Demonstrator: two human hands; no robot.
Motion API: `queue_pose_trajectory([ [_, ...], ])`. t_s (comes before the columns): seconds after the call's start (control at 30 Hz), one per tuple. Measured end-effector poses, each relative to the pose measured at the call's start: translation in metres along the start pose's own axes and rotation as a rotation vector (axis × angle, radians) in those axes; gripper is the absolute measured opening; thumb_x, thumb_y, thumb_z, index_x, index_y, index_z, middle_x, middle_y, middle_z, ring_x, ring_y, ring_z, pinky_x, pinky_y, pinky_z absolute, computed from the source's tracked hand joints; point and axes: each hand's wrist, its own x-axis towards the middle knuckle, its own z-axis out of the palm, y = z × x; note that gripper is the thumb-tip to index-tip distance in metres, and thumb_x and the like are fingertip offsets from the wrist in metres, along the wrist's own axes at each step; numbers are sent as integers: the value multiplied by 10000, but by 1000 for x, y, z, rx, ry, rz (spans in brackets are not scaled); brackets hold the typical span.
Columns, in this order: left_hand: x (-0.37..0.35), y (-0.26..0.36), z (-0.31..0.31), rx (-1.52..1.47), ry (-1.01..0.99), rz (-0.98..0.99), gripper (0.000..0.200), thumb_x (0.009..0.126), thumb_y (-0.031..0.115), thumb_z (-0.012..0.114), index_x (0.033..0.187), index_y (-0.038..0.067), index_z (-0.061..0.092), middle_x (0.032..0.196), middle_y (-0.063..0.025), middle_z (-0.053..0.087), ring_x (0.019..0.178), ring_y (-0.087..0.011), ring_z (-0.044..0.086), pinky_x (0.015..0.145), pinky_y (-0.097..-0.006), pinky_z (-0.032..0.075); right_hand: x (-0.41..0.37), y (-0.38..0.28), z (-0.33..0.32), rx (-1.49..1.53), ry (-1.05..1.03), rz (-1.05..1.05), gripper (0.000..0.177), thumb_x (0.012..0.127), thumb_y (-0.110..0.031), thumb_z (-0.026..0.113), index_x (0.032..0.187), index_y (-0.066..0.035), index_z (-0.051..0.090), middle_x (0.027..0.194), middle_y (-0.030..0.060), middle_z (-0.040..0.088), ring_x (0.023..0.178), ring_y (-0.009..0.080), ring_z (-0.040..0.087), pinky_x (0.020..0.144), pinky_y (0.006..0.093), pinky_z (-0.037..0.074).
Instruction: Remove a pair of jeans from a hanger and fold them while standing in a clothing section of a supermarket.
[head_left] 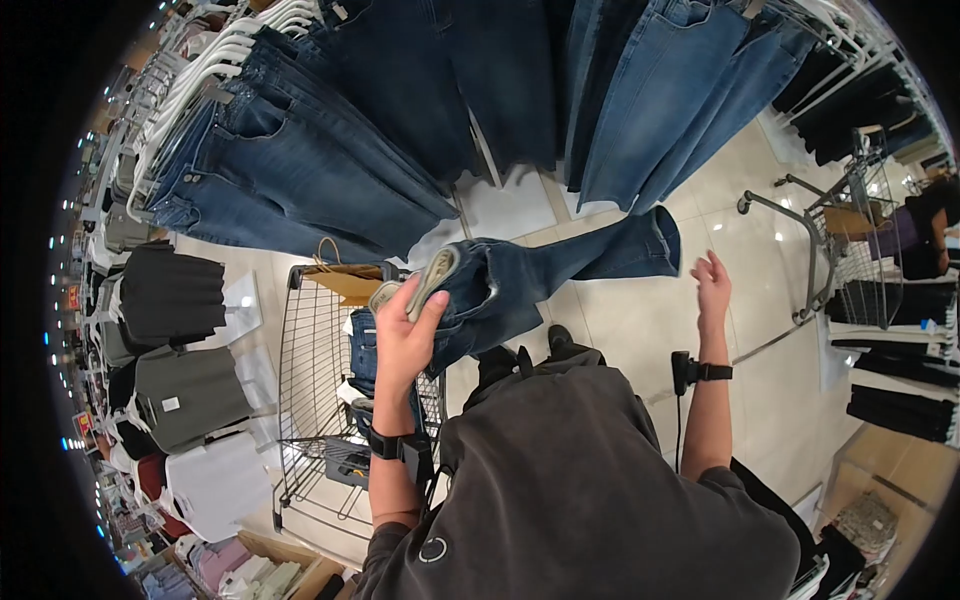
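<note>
My left hand (408,325) grips a pair of blue jeans (520,275) at the waistband, the thumb on top of the folded edge. The legs stretch out to the right in the air, one leg's hem opening toward my right hand (711,285). That hand is raised a little to the right of the hem, apart from it, with its fingers partly spread and nothing in them. Below my left hand stands a wire shopping cart (310,345) with folded jeans (363,345) and a brown paper bag (348,284) in it.
Racks of hanging jeans (440,80) curve across the front. Dark shirts (190,400) and a white shirt (218,485) hang at the left. Another cart (815,225) stands on the tiled floor (740,235) at the right, near a person (925,225). Folded clothes fill a wooden bin at lower left.
</note>
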Motion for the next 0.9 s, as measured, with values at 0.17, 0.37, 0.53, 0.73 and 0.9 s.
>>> queue_pose_trajectory([
  [0.17,10,18,25,205,-247,82,304,862,100,649,1138,-21,607,910,-137,690,788,-137,640,717,-259,479,-95,-140,81,30,-671,-455,854,721,-268,802,1416,-37,363,1392,138,465,1260,269,462,1033,380,360],
  [0.37,11,33,57,303,-386,187,334,823,86,658,1153,52,622,956,-200,670,766,-355,642,666,-356,498,-133,-211,127,18,-936,-742,612,726,-228,776,1271,-74,544,1149,122,632,1075,286,589,914,378,441],
  [0.53,4,27,40,255,-340,187,451,783,155,725,1198,46,585,925,-193,663,664,-325,611,624,-343,475,-146,-204,149,66,-745,-820,257,802,-210,706,978,-23,692,876,119,692,798,288,665,747,334,512],
  [0.73,-6,34,-11,211,-386,15,641,690,182,790,1269,68,539,1135,-109,649,1071,-278,593,936,-359,428,-147,-233,138,-106,-772,-1164,165,798,-218,705,811,-57,669,708,57,636,602,231,575,558,319,397],
  [0.9,-19,0,-39,462,-330,121,792,600,270,840,1297,73,518,1425,-115,432,1370,-304,313,1108,-404,283,-155,-277,119,-37,-811,-1288,180,742,-214,743,794,-64,661,667,28,600,569,197,532,542,304,350],
])
